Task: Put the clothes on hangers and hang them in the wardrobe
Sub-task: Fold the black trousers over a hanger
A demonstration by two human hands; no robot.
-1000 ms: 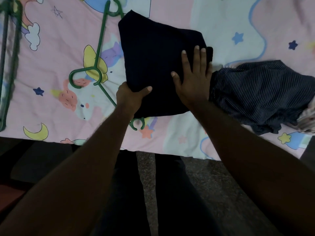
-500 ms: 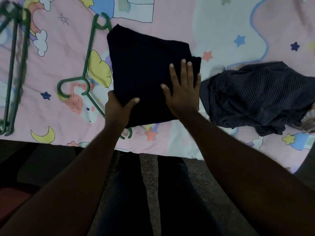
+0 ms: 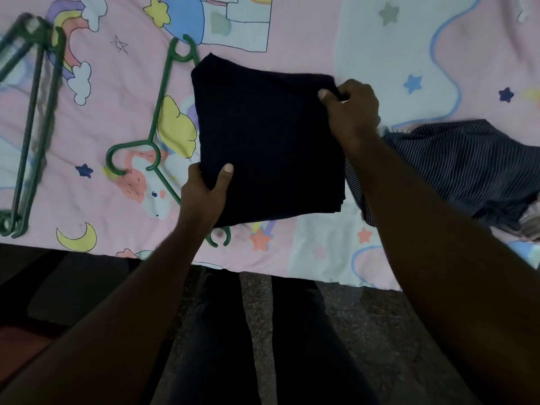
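Right now a folded dark cloth (image 3: 268, 147) lies near the front edge of the bed (image 3: 321, 258), about in the middle. It is so dark that you cannot tell what kind of clothing it is. The left hand (image 3: 204, 197) grips its near left corner, thumb on top and the other fingers tucked under, out of sight. The right hand (image 3: 352, 109) pinches its far right corner with curled fingers.

A green hanger (image 3: 157, 133) lies on the bed just left of the cloth. Part of the hanger is hidden under the cloth, and one end pokes out at the front edge below the left hand. More green hangers (image 3: 29, 127) lie by the left edge of the bed. They look blurry, and how many there are is hard to tell. A striped dark garment (image 3: 455, 171) lies crumpled to the right of the cloth. The right arm covers some of it, and the picture cuts it off at the right side.

The bed has a pink sheet with a unicorn, stars, clouds and a moon on it. Below the front edge of the bed you see the person's legs in dark trousers (image 3: 263, 346) and a dark speckled floor (image 3: 365, 331). The room is dim down there, and the left bottom corner is too dark to make out.
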